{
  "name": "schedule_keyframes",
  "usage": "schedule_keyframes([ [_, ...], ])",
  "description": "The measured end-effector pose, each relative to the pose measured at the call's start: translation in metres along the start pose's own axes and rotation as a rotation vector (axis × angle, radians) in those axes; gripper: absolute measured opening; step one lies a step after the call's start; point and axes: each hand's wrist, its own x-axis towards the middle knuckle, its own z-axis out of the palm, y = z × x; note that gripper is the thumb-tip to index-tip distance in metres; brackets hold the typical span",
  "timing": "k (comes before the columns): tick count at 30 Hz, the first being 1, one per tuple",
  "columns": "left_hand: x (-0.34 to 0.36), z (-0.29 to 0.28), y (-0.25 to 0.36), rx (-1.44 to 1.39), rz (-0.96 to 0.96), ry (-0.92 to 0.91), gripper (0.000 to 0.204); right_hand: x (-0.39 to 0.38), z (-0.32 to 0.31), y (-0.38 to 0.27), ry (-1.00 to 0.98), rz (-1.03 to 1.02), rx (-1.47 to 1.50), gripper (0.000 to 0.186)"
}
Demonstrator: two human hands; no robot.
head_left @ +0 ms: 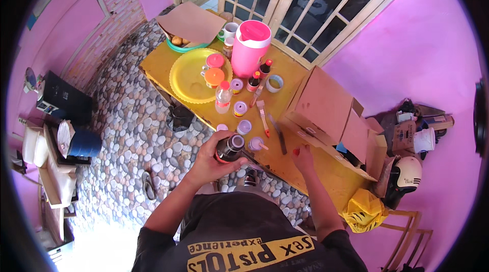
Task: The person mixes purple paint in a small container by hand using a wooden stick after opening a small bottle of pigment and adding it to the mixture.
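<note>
Left hand (205, 162): curled around 1 dark bottle (224, 153), fingers on the far side and thumb on the near side, fairly closed. Bottle is held near the table's front edge, mouth turned up toward the head; no red cap on it, pale ring at its top.

Right hand (305, 161): over the table, fingers drawn together at 1 small red piece (296, 152); may be a cap, too small to be sure. Exact pinch unclear.

Step, as judged: bottle in hand and apparently opened. Next move seems to call for a steady left grip, mouth kept upright, and the red piece kept secure.

Count on the table (333, 185), near to far:
- 4 small lilac-topped pots (244, 127), roughly in a row; the nearest bears 1 pinkish stick.
- 1 dark flat blade (278, 135), beside 1 red-handled brush (262, 114); 1 slim tool behind, kind unclear.
- 1 clear bottle (222, 99), red cap.
- 2 red-capped dark bottles (253, 83), standing; 3 with the held bottle.
- 1 tape roll (268, 85).
- 1 yellow tray (181, 81), bearing 2 lidded cups (214, 78), 1 orange-topped, 1 pink-topped.
- 1 pink pitcher (246, 60); 1 white mug (231, 29) behind.
- 1 large cardboard box (323, 96), right.
</note>
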Motion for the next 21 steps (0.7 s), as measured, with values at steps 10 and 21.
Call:
schedule_keyframes([
  [10, -0.046, 0.043, -0.016, 0.069, -0.014, 0.164, 0.063, -0.009, 0.045, 0.038, 0.105, -0.141, 0.133, 0.026],
  [21, -0.036, 0.084, 0.015, 0.4, 0.146, 0.235, 0.065, -0.084, -0.209, -0.229, 0.174, -0.97, 0.769, 0.015],
])
